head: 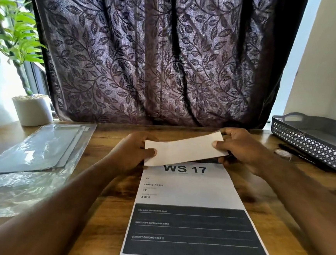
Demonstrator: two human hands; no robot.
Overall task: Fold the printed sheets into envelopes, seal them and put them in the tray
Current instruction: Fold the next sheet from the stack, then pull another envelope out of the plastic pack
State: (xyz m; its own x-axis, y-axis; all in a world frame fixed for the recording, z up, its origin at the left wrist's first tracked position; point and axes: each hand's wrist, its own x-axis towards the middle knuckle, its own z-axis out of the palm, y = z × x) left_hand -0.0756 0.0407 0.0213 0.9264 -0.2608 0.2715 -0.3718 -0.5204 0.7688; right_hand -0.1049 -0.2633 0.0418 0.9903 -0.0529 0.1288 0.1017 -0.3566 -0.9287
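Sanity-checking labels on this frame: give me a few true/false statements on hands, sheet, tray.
1. The left hand and right hand both pinch the folded-over top flap of the printed sheet. True.
2. The sheet's heading reads WS 12. False: it reads WS 17.
3. The grey tray sits at the right of the table. True.
4. The potted plant stands beside the tray. False: it stands at the far left, across the table from the tray.

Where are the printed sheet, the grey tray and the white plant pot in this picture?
printed sheet [186, 189], head view, on its white middle below the heading.
grey tray [310, 143], head view, on its perforated front wall.
white plant pot [33, 110], head view, on its side wall.
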